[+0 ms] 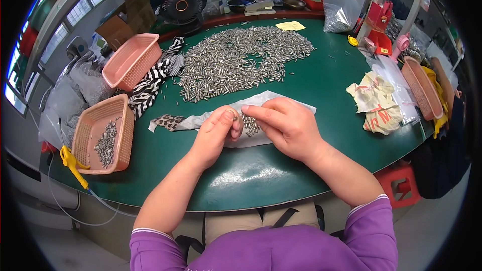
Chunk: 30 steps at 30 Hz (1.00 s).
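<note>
On the left of the green desk (301,95) a pink basket (103,135) holds a thin layer of small metal pins, with a yellow air blow gun (73,164) lying against its near corner and a second, empty pink basket (131,60) further back. A striped black-and-white cloth (153,78) runs from there toward the big heap of metal pins (241,60) spread across the middle of the desk.

The step in hand looks like sorting or checking pins one at a time. The left hand (216,133) is curled, thumb and forefinger pinched shut on a single pin (234,117) held upright at the fingertips. Just beside it, the right hand (286,125) is cupped palm-down with its fingers closed loosely over a small bunch of pins (249,124) — both hands meet over a grey cloth strip (201,119) laid across the near part of the desk. Both forearms come in from the lower edge, wrists raised slightly off the desk, purple sleeves pushed back.

By my judgement the next move calls for a fine fingertip release of the single pin, then drawing another from the bunch without spilling the rest.

To the right lie crumpled cream rags (376,105) and another pink basket (422,88).
</note>
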{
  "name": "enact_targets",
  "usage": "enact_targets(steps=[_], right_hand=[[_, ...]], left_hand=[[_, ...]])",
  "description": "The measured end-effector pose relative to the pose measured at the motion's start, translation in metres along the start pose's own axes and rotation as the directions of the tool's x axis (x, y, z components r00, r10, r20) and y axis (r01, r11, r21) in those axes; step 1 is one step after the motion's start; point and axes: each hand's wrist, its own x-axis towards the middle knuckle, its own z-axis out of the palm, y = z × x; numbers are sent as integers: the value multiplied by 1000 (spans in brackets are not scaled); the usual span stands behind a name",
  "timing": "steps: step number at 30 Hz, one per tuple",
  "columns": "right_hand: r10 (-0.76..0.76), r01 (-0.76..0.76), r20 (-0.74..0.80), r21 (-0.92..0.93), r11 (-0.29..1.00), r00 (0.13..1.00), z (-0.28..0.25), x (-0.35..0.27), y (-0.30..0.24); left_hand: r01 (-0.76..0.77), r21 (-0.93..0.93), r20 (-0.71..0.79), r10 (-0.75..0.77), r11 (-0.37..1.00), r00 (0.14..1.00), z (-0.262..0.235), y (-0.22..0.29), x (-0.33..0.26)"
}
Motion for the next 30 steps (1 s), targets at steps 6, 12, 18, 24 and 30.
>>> enact_targets(steps=[6, 12, 18, 24, 30], right_hand=[[88, -78, -62, 143, 987, 994, 2, -2, 3], [73, -71, -3, 211, 975, 997, 1, -2, 2], [53, -55, 16, 243, 968, 998, 2, -3, 2], [62, -70, 48, 200, 977, 997, 4, -4, 4], [-12, 8, 45, 87, 996, 999, -1, -1, 2]], left_hand=[[-52, -1, -52, 52, 999, 997, 5, 1, 0], [-119, -5, -51, 119, 993, 992, 4, -1, 1], [-140, -5, -63, 140, 990, 988, 4, -2, 1], [-162, 25, -51, 163, 987, 985, 4, -1, 1], [-122, 57, -34, 124, 991, 992, 5, 0, -2]])
